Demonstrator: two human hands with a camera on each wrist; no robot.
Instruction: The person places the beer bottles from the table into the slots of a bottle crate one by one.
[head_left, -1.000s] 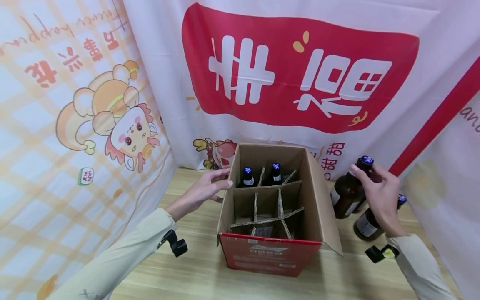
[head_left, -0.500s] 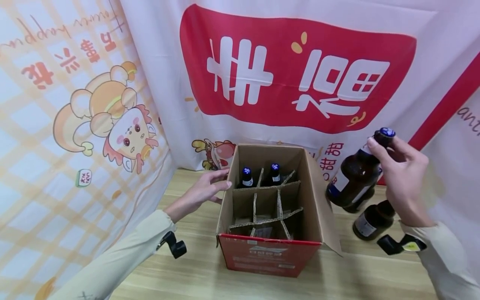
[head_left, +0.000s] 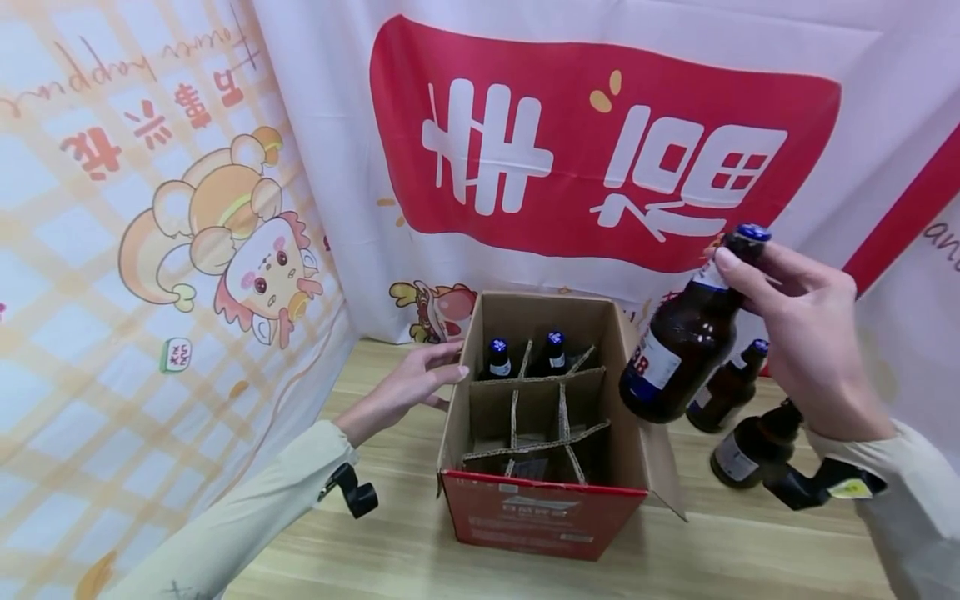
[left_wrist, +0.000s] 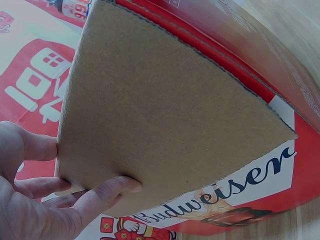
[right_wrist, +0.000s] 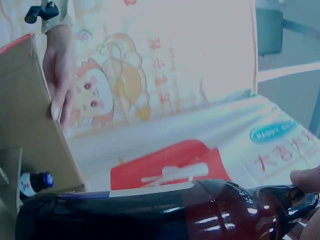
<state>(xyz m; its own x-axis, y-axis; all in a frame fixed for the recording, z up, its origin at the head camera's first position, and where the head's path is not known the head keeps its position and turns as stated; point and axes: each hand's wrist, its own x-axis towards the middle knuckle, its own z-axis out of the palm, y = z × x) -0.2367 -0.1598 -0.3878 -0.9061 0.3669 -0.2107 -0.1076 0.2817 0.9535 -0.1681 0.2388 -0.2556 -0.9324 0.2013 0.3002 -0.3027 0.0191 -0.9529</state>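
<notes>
1. On the desk (head_left: 390,533), a divided carton (head_left: 536,517), apparently part-filled.
2. Held bottle (head_left: 675,354), raised and tilted by the carton's right side; two boxed bottles (head_left: 498,358) (head_left: 555,357) already inside, two standing bottles (head_left: 726,390) (head_left: 750,454) left outside.
3. Right hand (head_left: 813,342), fingers pinching its neck; left hand (head_left: 405,385) touching the carton, fingers loosely extended.

A: What encloses the space?
B: Left: orange-checked cloth (head_left: 60,333) with a cartoon animal (head_left: 225,225). Rear: white cloth (head_left: 322,50) bearing a red panel (head_left: 574,183) with large white characters.
A: And the right side?
B: Pale cloth (head_left: 915,333), beside a diagonal red band (head_left: 911,214).
A: The surface below?
B: A light wood-grain tabletop (head_left: 360,550). Right wrist view, past the cloth: a blurred greenish panel (right_wrist: 269,31).
</notes>
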